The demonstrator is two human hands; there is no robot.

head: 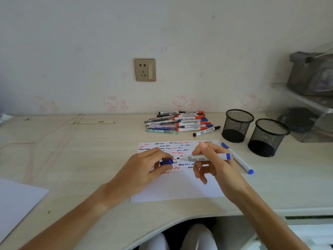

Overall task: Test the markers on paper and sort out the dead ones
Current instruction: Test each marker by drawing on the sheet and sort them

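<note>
marker (pixel 203 157) under test: blue whiteboard type, uncapped, held level over the paper (pixel 177 186), tip toward the left hand. judged light, rigid plastic, smooth barrel, so somewhat slippery; felt tip is the only delicate part. best hold is mid-barrel, well back from the tip, as for writing.

right hand (pixel 214 165): thumb and forefinger pinch the barrel near its middle, other fingers loosely curled beneath, touching nothing i can see.

left hand (pixel 149 166): fingers curled round the blue cap (pixel 166 162), cap mouth facing the marker tip, the two just apart. cannot tell whether cap is coming off or going on.

paper: upper half filled with black, red and blue squiggles, lower half blank.

beyond the paper: pile of markers (pixel 180 122) and one black-capped marker (pixel 206 131) lying apart. right of the paper: a capped blue marker (pixel 237 158) on the desk (pixel 90 159), then two mesh cups (pixel 237 125), contents not visible.
</note>
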